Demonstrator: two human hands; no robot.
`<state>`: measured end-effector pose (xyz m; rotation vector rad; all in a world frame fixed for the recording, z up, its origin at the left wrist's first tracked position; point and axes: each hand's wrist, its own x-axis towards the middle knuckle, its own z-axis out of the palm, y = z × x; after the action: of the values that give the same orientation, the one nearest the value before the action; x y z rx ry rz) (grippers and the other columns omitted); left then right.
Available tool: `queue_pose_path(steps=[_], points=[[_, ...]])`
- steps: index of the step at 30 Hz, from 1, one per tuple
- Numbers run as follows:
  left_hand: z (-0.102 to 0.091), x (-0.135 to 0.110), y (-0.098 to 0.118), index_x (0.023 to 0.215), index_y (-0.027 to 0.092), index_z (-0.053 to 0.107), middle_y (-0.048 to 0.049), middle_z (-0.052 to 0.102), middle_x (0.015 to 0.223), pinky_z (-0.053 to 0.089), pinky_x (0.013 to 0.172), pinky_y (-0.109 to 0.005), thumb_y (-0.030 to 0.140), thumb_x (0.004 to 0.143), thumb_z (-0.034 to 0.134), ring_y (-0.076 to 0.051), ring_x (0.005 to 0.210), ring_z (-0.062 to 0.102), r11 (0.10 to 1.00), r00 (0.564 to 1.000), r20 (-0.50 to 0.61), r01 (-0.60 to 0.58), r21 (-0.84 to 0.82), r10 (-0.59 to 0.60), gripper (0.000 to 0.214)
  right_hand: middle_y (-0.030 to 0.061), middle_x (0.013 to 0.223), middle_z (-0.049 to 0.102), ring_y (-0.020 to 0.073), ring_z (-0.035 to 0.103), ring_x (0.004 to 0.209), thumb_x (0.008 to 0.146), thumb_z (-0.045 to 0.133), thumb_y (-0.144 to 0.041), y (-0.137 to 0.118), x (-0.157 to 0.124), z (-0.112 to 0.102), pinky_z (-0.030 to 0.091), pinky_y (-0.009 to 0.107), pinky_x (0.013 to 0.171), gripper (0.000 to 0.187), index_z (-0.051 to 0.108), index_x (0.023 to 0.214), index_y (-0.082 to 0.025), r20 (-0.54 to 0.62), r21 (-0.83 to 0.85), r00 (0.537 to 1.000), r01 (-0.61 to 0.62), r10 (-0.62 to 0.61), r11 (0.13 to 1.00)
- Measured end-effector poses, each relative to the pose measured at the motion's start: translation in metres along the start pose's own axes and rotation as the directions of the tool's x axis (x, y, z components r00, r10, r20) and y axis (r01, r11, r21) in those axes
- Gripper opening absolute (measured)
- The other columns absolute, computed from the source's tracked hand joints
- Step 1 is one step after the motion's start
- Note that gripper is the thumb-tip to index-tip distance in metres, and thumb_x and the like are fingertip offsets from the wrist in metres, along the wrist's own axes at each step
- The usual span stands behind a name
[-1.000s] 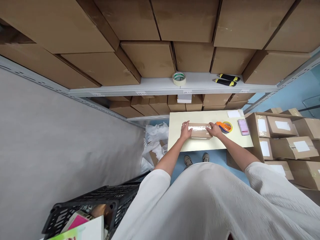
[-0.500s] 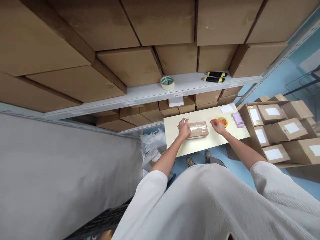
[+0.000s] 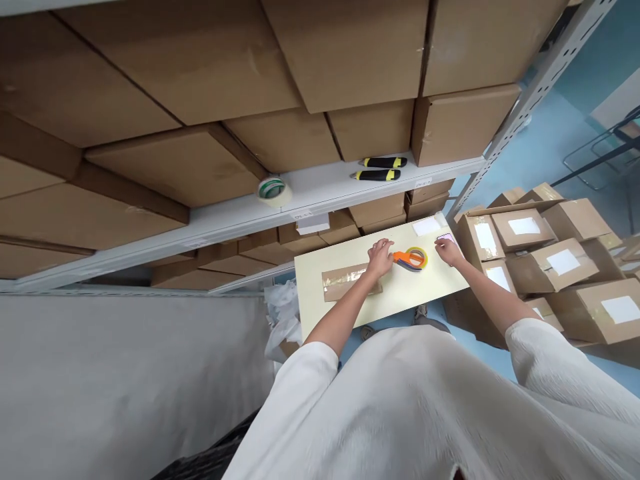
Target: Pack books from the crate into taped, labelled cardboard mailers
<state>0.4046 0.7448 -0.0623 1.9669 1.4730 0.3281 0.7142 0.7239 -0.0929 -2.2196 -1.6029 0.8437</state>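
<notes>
A long brown cardboard box (image 3: 345, 283) with shiny clear tape along its top lies on the cream tabletop (image 3: 320, 313). My left hand (image 3: 381, 259) is just past the box's right end, fingers loosely curved and apart, close to the tip of an orange tape dispenser (image 3: 401, 257). A yellow-rimmed roll of tape (image 3: 423, 253) is joined to or lies against that dispenser. Over the table's right part, my right hand (image 3: 449, 252) is closed in a pinch, with its fingertips at a pink phone (image 3: 445, 237). What it pinches, if anything, is hidden.
A white paper (image 3: 427, 227) lies at the table's back. On the shelf (image 3: 320, 181) above are a tape roll (image 3: 274, 191) and two utility knives (image 3: 376, 175), below large boxes. Right of the table stands a big carton (image 3: 465, 300) of labelled boxes; crumpled white wrapping (image 3: 281, 313) is at left.
The view has shifted. My left hand has left the box and moved right to the dispenser. My right hand has let go of the dispenser and moved right to the phone.
</notes>
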Motion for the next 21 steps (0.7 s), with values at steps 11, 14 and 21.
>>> queue_pose_path(steps=[11, 14, 21], points=[[0.067, 0.072, 0.067, 0.135, 0.031, 0.07, -0.0042, 0.065, 0.152, 0.039, 0.126, -0.05, 0.017, 0.099, 0.052, -0.028, 0.146, 0.055, 0.988, 0.984, 0.1, 0.15, -0.028, -0.147, 0.043, 0.0146, 0.138, 0.077, 0.0279, 0.072, 0.127, 0.102, 0.049, -0.018, 0.063, 0.106, -0.047, 0.053, 0.033, 0.108, 0.045, 0.076, 0.138, -0.015, 0.181, -0.155, 0.982, -0.023, 0.051, 0.988], [0.079, 0.087, 0.078, 0.135, 0.03, 0.071, -0.0041, 0.065, 0.152, 0.038, 0.127, -0.05, 0.017, 0.1, 0.051, -0.028, 0.146, 0.055, 0.988, 0.982, 0.117, 0.151, -0.029, -0.147, 0.042, 0.016, 0.136, 0.077, 0.0302, 0.07, 0.13, 0.104, 0.05, -0.019, 0.068, 0.132, -0.047, 0.052, 0.034, 0.11, 0.041, 0.077, 0.134, -0.015, 0.196, -0.172, 0.979, -0.024, 0.059, 0.985], [0.097, 0.108, 0.088, 0.134, 0.029, 0.071, -0.0051, 0.067, 0.149, 0.041, 0.125, -0.049, 0.018, 0.102, 0.051, -0.028, 0.144, 0.057, 0.987, 0.986, 0.106, 0.14, -0.074, -0.132, 0.04, 0.026, 0.13, 0.075, 0.035, 0.071, 0.124, 0.106, 0.061, -0.031, 0.064, 0.178, -0.029, 0.053, 0.04, 0.106, 0.04, 0.069, 0.14, -0.01, 0.135, -0.242, 0.991, 0.009, 0.025, 0.97]])
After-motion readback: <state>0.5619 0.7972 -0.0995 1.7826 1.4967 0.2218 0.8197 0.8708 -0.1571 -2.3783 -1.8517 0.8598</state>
